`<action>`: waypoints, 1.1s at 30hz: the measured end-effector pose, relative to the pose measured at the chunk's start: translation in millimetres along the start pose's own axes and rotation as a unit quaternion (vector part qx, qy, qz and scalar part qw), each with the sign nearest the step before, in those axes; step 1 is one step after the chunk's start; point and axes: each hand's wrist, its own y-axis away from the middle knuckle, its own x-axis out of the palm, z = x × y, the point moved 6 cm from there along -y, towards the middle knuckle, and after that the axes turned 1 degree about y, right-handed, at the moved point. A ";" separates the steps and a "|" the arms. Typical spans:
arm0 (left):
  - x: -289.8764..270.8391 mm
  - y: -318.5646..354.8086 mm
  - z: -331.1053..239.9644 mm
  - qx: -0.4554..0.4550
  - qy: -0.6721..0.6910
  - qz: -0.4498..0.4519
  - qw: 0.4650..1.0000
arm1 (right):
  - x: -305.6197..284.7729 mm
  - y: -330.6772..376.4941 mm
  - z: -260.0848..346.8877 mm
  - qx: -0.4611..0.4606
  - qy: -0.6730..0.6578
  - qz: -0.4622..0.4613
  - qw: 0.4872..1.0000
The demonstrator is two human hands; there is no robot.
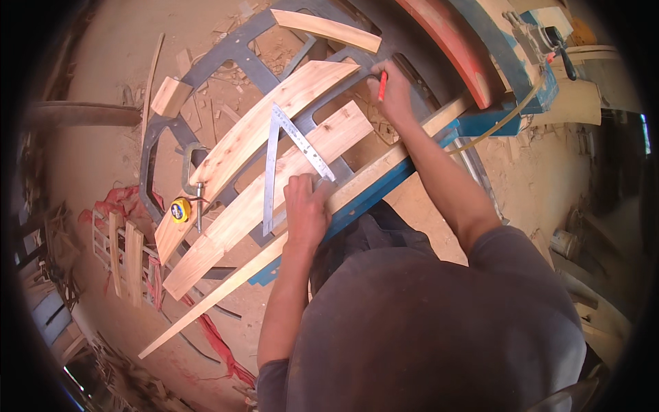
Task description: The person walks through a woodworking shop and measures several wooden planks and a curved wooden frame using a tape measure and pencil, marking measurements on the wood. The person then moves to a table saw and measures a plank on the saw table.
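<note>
My left hand (305, 211) is curled at the lower end of a metal triangle square (273, 161), its fingers closed against it. The square lies across a wide pale wooden board (226, 233), and its pointed corner reaches onto a curved wooden piece (233, 147) beyond. Farther right, my right hand (395, 96) is closed on a red pencil (382, 86), near the far end of that curved piece. A long narrow wooden strip (226, 296) runs along the near side of the board, under my left wrist.
A yellow tape measure (180, 210) and a metal clamp (199, 206) sit at the curved piece's left end. The dark slotted metal frame (257, 67) carries the wood. A red curved piece (456, 48) and blue machine part (549, 93) stand right. Offcuts litter the floor.
</note>
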 end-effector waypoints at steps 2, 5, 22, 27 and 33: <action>9.3 -4.5 7.1 0.004 -0.006 0.009 1.000 | -4.5 26.8 3.2 -0.007 -0.035 0.018 0.999; 6.2 -4.4 14.6 -0.023 -0.033 0.002 0.999 | -23.8 58.3 12.9 0.055 -0.095 0.039 0.993; -8.5 1.9 36.4 -0.034 -0.092 -0.002 0.995 | -36.5 134.7 63.4 0.000 -0.113 0.170 0.979; -7.3 4.0 37.4 -0.046 -0.088 -0.014 0.995 | -33.5 135.2 70.9 -0.049 -0.109 0.157 0.980; -5.8 5.7 41.3 -0.061 -0.073 -0.014 0.995 | -32.0 133.4 71.2 -0.067 -0.106 0.183 0.975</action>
